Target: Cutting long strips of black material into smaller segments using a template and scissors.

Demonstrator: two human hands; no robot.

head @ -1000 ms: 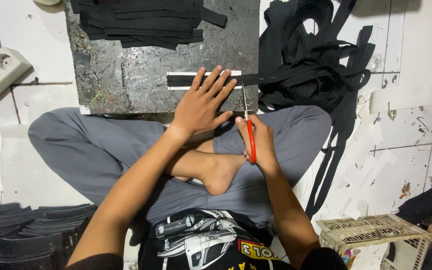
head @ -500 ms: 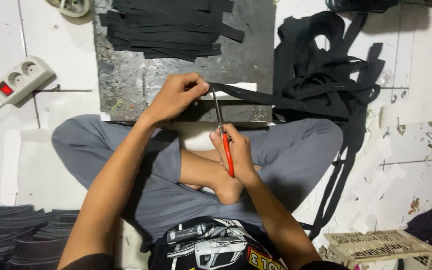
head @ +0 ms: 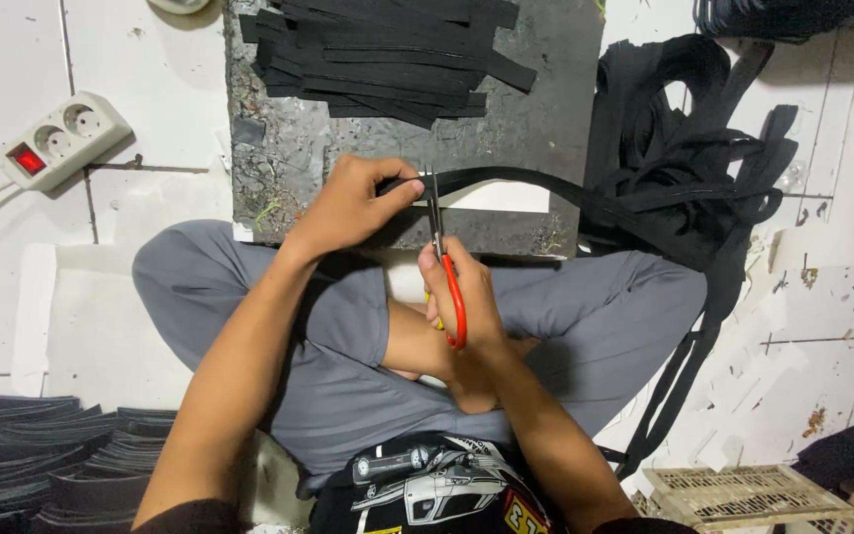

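Pinching the end of a long black strap (head: 506,180) flat against the dark cutting slab (head: 279,168), the left hand (head: 353,203) holds it taut. Right hand (head: 467,297) is curled round red-handled scissors (head: 444,259), blades at the strap just right of those fingers. Cut strips (head: 387,54) are piled at the slab's far edge, with the uncut tangle (head: 684,148) off right.

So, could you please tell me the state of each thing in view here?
left hand: pinching the black strap taut
right hand: gripping the scissors
scissors: blades across the strap, handles near together
cut strips: stacked flat on the board
power strip: red switch showing, sockets empty
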